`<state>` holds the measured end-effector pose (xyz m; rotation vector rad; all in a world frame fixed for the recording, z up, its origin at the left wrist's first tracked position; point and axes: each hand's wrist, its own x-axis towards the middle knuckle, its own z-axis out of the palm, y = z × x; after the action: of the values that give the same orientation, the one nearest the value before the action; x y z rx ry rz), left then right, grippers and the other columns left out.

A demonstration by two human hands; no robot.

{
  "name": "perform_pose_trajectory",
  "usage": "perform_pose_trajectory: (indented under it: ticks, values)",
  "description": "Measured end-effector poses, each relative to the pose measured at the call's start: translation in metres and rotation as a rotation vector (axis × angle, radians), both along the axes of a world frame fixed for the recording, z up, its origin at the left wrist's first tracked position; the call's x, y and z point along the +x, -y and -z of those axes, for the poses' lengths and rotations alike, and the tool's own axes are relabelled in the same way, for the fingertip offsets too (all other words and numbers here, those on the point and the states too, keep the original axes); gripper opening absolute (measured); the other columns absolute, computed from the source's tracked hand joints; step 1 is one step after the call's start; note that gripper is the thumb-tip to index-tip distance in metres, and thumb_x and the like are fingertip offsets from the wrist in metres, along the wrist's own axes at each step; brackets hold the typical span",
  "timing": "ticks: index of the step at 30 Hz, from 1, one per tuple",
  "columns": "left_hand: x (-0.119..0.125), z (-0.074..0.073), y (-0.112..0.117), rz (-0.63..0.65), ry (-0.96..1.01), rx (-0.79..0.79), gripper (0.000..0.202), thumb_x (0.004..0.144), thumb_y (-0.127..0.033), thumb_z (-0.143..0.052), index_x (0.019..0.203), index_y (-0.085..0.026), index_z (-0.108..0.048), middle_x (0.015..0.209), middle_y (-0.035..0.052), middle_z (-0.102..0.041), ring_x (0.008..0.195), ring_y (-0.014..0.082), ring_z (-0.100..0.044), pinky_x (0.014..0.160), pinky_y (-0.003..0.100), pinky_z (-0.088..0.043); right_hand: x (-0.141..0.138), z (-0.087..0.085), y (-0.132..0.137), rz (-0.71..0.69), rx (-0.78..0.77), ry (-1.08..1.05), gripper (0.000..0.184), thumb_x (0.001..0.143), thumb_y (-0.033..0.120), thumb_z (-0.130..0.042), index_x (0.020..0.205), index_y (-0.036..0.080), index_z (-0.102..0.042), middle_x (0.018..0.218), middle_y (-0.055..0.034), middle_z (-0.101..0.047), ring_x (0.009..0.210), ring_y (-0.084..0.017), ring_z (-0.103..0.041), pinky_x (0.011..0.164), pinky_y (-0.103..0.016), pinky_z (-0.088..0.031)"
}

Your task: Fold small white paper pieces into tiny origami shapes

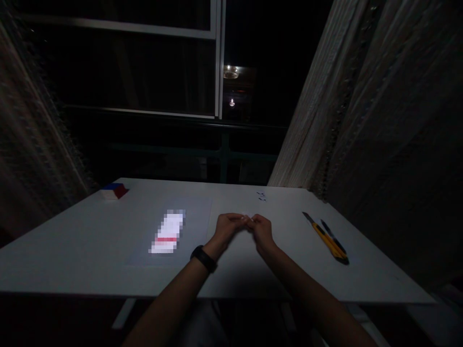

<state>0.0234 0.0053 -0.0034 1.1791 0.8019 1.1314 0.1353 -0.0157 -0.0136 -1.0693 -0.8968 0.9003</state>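
Over the middle of the white table [238, 279], my left hand [230, 227] and my right hand [262, 229] meet at the fingertips. Both are closed in a pinch. A small pale bit shows where the fingers touch, too tiny and dim to name. My left wrist wears a black band [203, 259]. Just beyond my hands lie small dark-marked pieces [261, 196], too small to make out. To the right of my right hand rests a yellow utility knife [327, 239] with its blade showing, and beside it a dark pen [333, 236].
A bright, pixelated phone-like screen [168, 232] lies on a white sheet of paper [197, 221] at the left. A blue, white and red block [114, 191] sits at the back left corner. Curtains [307, 111] hang beside a dark window behind the table.
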Motion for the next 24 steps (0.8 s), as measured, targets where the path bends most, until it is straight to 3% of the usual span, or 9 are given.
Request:
perform_pose_trajectory:
  ticks: [5, 11, 18, 24]
  values:
    - [-0.005, 0.001, -0.001, 0.057, 0.007, -0.002, 0.039, 0.056, -0.043, -0.073, 0.072, -0.008, -0.068, 0.069, 0.0096, -0.066, 0.061, 0.0136, -0.057, 0.059, 0.026, -0.044, 0.002, 0.002, -0.002, -0.004, 0.009, 0.055, 0.035, 0.057, 0.039, -0.072, 0.046, 0.018, -0.046, 0.041, 0.0057, -0.044, 0.042, -0.008, -0.038, 0.044, -0.022, -0.028]
    - [-0.008, 0.007, -0.008, -0.011, -0.125, 0.064, 0.044, 0.066, -0.052, -0.062, 0.07, -0.009, -0.065, 0.061, 0.005, -0.06, 0.05, 0.009, -0.05, 0.049, 0.022, -0.038, 0.002, 0.001, -0.002, -0.111, 0.021, 0.123, 0.036, 0.062, 0.048, -0.068, 0.051, 0.016, -0.055, 0.047, 0.0007, -0.053, 0.043, -0.009, -0.044, 0.045, -0.023, -0.034]
    - [-0.008, 0.004, -0.005, -0.226, -0.454, 0.371, 0.02, 0.075, -0.031, -0.054, 0.073, -0.014, -0.064, 0.071, 0.0054, -0.066, 0.068, 0.0147, -0.059, 0.064, 0.025, -0.043, 0.001, 0.002, -0.001, -0.073, -0.002, 0.126, 0.035, 0.059, 0.049, -0.069, 0.056, 0.015, -0.06, 0.051, -0.0001, -0.056, 0.047, -0.01, -0.045, 0.046, -0.023, -0.032]
    - [-0.007, -0.002, 0.005, -0.32, -0.642, 0.452, 0.018, 0.077, -0.026, -0.051, 0.072, -0.015, -0.065, 0.072, 0.0051, -0.066, 0.07, 0.015, -0.058, 0.064, 0.025, -0.04, -0.003, 0.005, -0.003, 0.033, -0.02, 0.07, 0.034, 0.048, 0.044, -0.075, 0.052, 0.016, -0.057, 0.048, 0.0027, -0.052, 0.048, -0.009, -0.042, 0.048, -0.023, -0.03]
